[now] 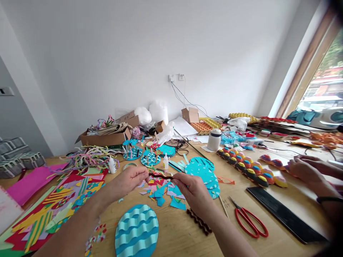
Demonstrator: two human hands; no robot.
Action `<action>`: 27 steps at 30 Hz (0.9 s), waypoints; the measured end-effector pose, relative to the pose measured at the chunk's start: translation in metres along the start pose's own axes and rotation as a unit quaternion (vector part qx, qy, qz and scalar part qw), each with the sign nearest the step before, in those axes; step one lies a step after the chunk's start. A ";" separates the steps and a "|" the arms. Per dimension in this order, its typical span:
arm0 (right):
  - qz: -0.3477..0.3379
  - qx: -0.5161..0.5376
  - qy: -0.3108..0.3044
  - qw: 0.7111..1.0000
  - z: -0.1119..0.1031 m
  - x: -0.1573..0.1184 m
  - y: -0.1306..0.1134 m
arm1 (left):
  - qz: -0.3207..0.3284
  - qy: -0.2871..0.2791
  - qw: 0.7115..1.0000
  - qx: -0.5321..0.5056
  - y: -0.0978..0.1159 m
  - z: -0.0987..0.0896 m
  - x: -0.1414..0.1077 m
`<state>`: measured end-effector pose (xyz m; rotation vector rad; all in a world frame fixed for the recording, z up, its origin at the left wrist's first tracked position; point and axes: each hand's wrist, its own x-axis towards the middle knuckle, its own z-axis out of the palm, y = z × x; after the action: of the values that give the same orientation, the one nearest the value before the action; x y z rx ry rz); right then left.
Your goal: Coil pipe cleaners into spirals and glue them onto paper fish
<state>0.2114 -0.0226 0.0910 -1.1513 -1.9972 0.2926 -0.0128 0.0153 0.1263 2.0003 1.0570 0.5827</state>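
A thin dark brown pipe cleaner (162,176) stretches between my two hands above the table. My left hand (135,177) pinches one end, and the fingers of my right hand (191,188) are closed on the other. Below my right forearm lie several wavy brown pipe cleaners (198,222), partly hidden by the arm. In front of me rests a blue oval card (137,231) with light-blue wavy paper strips across it. Scattered blue paper scraps (178,202) lie under my hands, with a small glue bottle (165,162) just beyond them.
Red-handled scissors (250,222) and a long black bar (285,214) lie to the right. Another person's hands (311,171) work beside painted egg-carton strips (243,166). Coloured paper fish and sheets (59,208) cover the left side. A cardboard box (105,138) stands near the wall.
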 end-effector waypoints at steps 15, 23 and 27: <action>0.021 0.008 -0.034 0.999 0.002 0.009 0.018 | -0.071 -0.064 0.936 -0.340 -0.018 0.008 -0.016; 0.159 0.208 0.004 0.965 0.041 0.005 0.018 | -0.032 0.083 0.850 -0.519 -0.027 0.035 -0.017; 0.209 0.437 -0.009 0.874 0.070 0.006 0.000 | -0.022 0.149 0.867 -0.474 -0.026 0.053 -0.013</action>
<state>0.1589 -0.0053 0.0480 -0.9311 -1.3155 1.2814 0.0043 -0.0090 0.0740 1.0280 0.7433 1.1453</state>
